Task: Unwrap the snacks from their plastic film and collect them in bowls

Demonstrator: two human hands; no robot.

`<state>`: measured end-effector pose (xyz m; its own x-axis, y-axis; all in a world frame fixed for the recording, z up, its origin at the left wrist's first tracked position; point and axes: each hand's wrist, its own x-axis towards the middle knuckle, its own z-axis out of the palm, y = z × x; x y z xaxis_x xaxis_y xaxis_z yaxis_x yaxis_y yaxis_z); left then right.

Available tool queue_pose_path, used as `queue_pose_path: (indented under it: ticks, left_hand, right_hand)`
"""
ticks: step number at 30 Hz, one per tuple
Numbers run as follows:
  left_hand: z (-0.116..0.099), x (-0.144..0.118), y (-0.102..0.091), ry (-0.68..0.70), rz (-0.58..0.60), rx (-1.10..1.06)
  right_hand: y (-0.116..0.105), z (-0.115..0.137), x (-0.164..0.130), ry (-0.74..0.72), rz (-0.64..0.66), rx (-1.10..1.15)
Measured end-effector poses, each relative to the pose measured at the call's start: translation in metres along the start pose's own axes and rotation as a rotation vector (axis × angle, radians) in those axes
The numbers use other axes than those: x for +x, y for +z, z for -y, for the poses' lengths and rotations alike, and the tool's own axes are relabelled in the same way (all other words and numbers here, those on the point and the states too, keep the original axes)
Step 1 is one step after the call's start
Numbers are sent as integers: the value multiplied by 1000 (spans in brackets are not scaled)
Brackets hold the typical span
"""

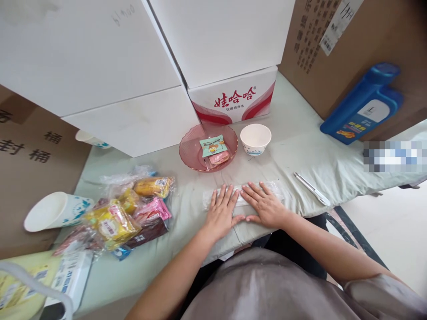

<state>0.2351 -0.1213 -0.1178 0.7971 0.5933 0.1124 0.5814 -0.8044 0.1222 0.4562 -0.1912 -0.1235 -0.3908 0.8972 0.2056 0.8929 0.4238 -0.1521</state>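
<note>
Both palms face down near the front edge of the cloth-covered table. My left hand (220,208) lies flat with fingers spread on a clear plastic-wrapped strip (244,195). Beside it, my right hand (264,205) rests flat on the same strip, fingers apart, the two thumbs almost meeting. What the wrapper contains is partly hidden under the hands. Just behind stands a pink clear bowl (187,153) holding a green snack packet (213,146) and a pink packet (219,157). A white paper bowl (256,138) is right of it. Off to the right lies a silver pen (312,189).
Packaged snacks (113,222) are heaped at left, near a tipped paper cup (60,211). White cartons (230,100) are stacked behind. A blue bottle (363,106) leans by a brown cardboard box (333,58) at right. A yellow container (25,284) is at lower left.
</note>
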Motion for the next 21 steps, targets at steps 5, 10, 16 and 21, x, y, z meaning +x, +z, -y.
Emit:
queue_pose_path:
  ticks: [5, 10, 16, 21]
  left_hand:
    - [37, -39, 8, -169, 47, 86]
    - [29, -51, -4, -295, -61, 71]
    - [-47, -28, -6, -65, -104, -221]
    - [-62, -20, 0, 323, 73, -418]
  right_hand:
    - [-6, -25, -46, 149, 34, -63]
    - [-19, -22, -89, 132, -22, -49]
    - [-29, 10, -105, 69, -177, 96]
    - [-71, 22, -90, -86, -142, 370]
